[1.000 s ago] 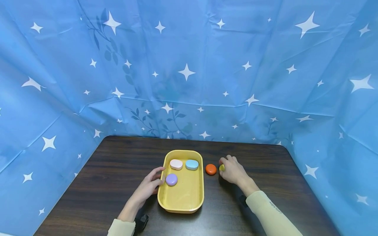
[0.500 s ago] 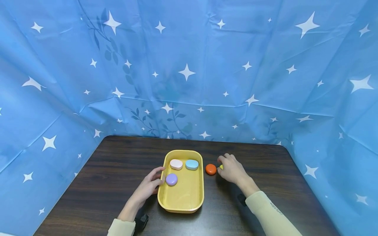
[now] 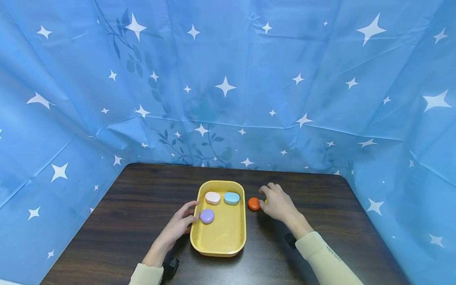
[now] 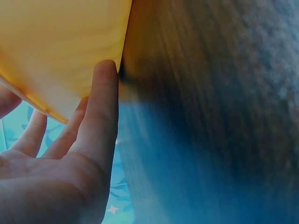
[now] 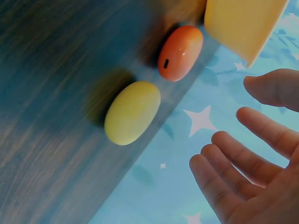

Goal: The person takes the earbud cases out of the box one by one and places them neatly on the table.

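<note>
My left hand (image 3: 178, 225) rests at the left side of a yellow tray (image 3: 218, 253), its fairly straight fingers touching the outer wall in the left wrist view. Inside the tray lie a pink oval piece (image 3: 212, 198), a blue oval piece (image 3: 231, 198) and a round purple piece (image 3: 207, 216). To the tray's right, my right hand (image 3: 279, 202) hovers with spread fingers and nothing in its grasp. Near it on the table are a smooth rounded yellow piece (image 5: 132, 113) and a rounded orange piece (image 5: 181, 53) with a small black slot. From the head, the hand partly hides the yellow one.
The dark wooden table (image 3: 142, 190) carries the tray near its middle. Behind it and at both sides hangs a blue cloth (image 3: 228, 99) with white stars. A dark wrist device (image 3: 171, 268) sits below the left wrist.
My right hand has shifted slightly left and away from me, over toward the orange piece, and the yellow piece is out of its fingers. The left hand and tray stay put.
</note>
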The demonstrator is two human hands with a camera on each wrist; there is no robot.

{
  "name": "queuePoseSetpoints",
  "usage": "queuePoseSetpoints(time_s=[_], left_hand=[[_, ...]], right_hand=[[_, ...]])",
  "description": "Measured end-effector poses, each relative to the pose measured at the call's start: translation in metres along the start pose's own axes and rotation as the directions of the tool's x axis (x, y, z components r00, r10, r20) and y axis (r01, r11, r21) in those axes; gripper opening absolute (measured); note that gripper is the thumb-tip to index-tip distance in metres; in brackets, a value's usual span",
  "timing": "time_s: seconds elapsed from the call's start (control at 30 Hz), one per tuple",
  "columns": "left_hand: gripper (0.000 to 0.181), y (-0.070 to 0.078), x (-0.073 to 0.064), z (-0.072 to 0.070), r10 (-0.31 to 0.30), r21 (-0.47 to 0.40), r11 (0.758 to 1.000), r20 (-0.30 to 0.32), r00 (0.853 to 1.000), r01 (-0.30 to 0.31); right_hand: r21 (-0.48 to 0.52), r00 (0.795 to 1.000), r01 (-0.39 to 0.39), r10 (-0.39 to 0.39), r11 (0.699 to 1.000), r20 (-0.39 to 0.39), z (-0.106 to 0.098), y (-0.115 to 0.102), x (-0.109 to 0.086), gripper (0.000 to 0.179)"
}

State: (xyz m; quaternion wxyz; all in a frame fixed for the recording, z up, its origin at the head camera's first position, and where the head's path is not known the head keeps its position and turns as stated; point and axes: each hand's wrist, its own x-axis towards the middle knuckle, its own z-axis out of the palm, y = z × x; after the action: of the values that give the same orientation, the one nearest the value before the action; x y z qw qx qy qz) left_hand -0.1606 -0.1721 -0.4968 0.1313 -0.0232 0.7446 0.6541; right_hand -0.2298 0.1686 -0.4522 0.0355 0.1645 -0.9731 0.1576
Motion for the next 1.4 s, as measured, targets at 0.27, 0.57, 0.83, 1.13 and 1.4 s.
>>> queuePoseSetpoints(time_s=[0.27, 0.57, 0.83, 1.13, 1.4], left_hand=[[0.054, 0.000, 0.000, 0.000, 0.002, -0.003, 1.000, 0.002, 1.000, -0.002], [0.053, 0.001, 0.000, 0.000, 0.001, -0.002, 1.000, -0.002, 1.000, -0.001], [0.053, 0.001, 0.001, 0.000, -0.001, 0.001, 1.000, -0.009, 1.000, 0.001], [0.054, 0.001, 0.000, 0.001, -0.003, 0.007, 1.000, -0.007, 1.000, 0.003], [0.054, 0.001, -0.001, 0.001, 0.001, 0.000, 1.000, -0.005, 1.000, -0.001]], right_hand=[[-0.004, 0.999, 0.022, -0.022, 1.000, -0.024, -0.005, -0.007, -0.001, 0.032], [0.016, 0.997, 0.050, -0.049, 0.999, -0.060, -0.010, -0.013, -0.003, 0.032], [0.029, 0.995, 0.071, -0.069, 0.997, -0.075, -0.013, -0.023, -0.002, 0.032], [0.050, 0.993, 0.090, -0.086, 0.995, -0.083, -0.016, -0.032, -0.004, 0.031], [0.036, 0.986, 0.128, -0.123, 0.991, -0.116, -0.016, -0.039, -0.004, 0.031]])
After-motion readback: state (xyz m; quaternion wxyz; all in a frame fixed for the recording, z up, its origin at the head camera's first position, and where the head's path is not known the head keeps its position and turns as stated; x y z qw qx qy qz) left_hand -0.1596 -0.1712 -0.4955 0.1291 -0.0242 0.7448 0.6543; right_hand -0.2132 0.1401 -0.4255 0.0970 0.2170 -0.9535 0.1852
